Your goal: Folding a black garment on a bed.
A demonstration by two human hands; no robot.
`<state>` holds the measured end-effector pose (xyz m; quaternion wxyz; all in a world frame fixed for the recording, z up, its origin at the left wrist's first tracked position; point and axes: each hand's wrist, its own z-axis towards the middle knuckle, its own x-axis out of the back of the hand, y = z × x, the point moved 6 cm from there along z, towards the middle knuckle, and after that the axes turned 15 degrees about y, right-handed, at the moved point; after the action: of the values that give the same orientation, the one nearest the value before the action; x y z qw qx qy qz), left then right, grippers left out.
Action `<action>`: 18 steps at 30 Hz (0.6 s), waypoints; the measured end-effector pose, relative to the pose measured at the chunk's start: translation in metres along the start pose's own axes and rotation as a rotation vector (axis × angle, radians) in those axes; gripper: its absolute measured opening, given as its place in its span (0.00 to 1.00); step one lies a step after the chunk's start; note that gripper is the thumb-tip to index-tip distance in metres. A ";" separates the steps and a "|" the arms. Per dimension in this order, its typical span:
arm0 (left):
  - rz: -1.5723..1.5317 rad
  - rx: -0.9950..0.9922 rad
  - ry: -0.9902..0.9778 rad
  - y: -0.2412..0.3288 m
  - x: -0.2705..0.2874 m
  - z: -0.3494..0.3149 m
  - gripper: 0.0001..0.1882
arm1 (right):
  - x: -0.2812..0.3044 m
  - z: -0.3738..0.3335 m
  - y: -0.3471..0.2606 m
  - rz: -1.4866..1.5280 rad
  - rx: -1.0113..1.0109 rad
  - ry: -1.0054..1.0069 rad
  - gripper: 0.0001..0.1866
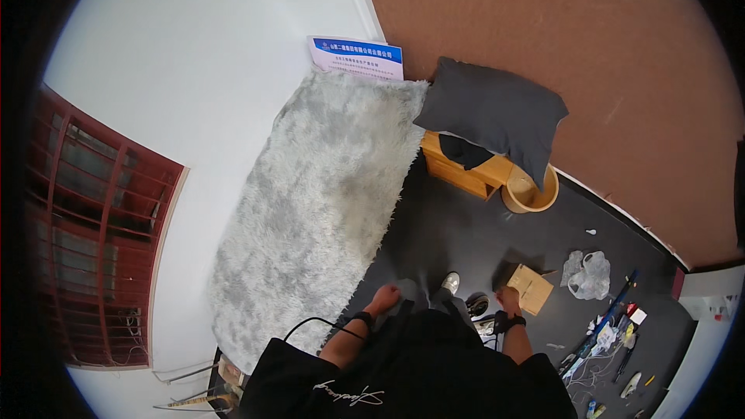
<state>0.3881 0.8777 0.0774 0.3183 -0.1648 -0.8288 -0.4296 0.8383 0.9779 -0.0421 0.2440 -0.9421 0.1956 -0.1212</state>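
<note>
Looking down, head view: a person in a black top stands on a dark floor (458,233), both forearms coming up from the lower edge.
Left hand (386,296): curled into a fist, fingers together, wrist bent and wearing a dark band; it sits just beside the lower edge of the shaggy grey blanket (326,194) and seems to pinch a bit of grey fabric, though what exactly it clamps I cannot tell.
Left arm: bare forearm angled up and outward from the sleeve, with a thin black cable (318,324) looping by the elbow.
Right hand (508,299): fingers closed, knuckles up, touching the near corner of a small cardboard box (531,289); whether it grips the box cannot be told.
Right arm: forearm nearly upright in the picture, dark band at the wrist.
Blanket position: spread long over a bed between the white wall and the floor.
Around: a dark grey pillow (497,112) rests on a wooden cabinet (466,171), a round wooden tub (531,191) beside it; a crumpled plastic bag (587,274) lies near the box.
</note>
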 end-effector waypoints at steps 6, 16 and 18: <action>0.121 -0.123 -0.176 0.057 -0.016 0.034 0.15 | -0.063 -0.012 -0.088 -0.186 0.196 -0.133 0.05; -0.172 0.299 -0.230 0.054 -0.027 0.148 0.17 | -0.043 0.018 -0.093 -0.204 -0.137 -0.088 0.05; 0.143 -0.040 -0.250 0.067 -0.029 0.186 0.17 | -0.053 0.005 -0.103 -0.252 -0.130 -0.053 0.05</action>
<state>0.3743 1.0686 0.0187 0.2389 -0.2821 -0.8394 -0.3984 0.8244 1.0858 -0.0011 0.1702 -0.9759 0.0766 -0.1128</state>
